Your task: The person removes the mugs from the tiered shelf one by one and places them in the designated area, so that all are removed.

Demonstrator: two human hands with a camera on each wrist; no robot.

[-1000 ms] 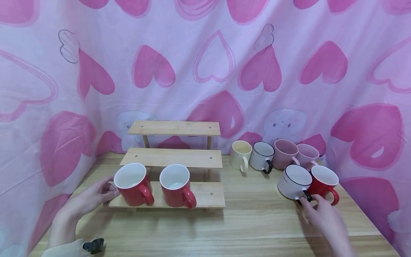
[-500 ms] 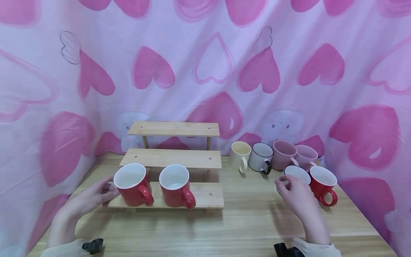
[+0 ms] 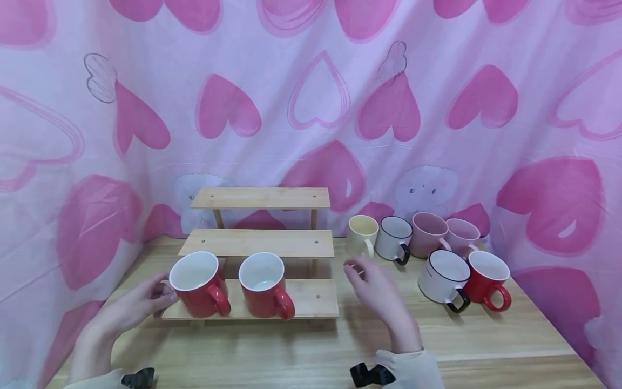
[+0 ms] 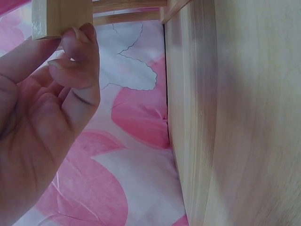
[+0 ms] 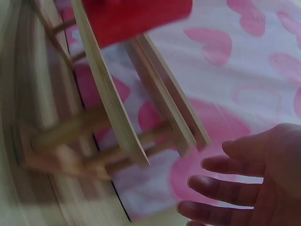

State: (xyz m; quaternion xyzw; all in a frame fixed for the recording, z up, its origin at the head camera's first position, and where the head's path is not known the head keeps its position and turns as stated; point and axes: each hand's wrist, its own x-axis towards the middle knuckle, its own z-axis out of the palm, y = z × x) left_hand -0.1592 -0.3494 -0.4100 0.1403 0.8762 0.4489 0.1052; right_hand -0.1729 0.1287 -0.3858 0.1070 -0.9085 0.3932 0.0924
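Note:
A three-tier wooden shelf [image 3: 311, 302] stands on the table, and two red mugs with white insides sit on its lowest board: a left mug [image 3: 200, 294] and a right mug [image 3: 264, 292]. My left hand [image 3: 138, 302] is at the left end of that board, beside the left mug. Seen from the left wrist, thumb and fingertips pinch the board's end [image 4: 61, 19]. My right hand [image 3: 376, 289] hangs over the table just right of the shelf, in front of the cream mug [image 3: 362, 235]. Nothing is in it; in the right wrist view its fingers [image 5: 221, 188] are spread and loosely bent.
Right of the shelf stand a white black-rimmed mug [image 3: 393, 240], a mauve mug [image 3: 427, 237] and a pink mug [image 3: 461, 235]. Before them are another white black-rimmed mug [image 3: 442, 278] and a red mug [image 3: 486, 278]. A heart-printed cloth [image 3: 311, 86] hangs behind the table.
My right hand has left the front white mug's handle and moved left toward the shelf, empty. That white mug stays beside the red one. My left hand has stayed at the board's end.

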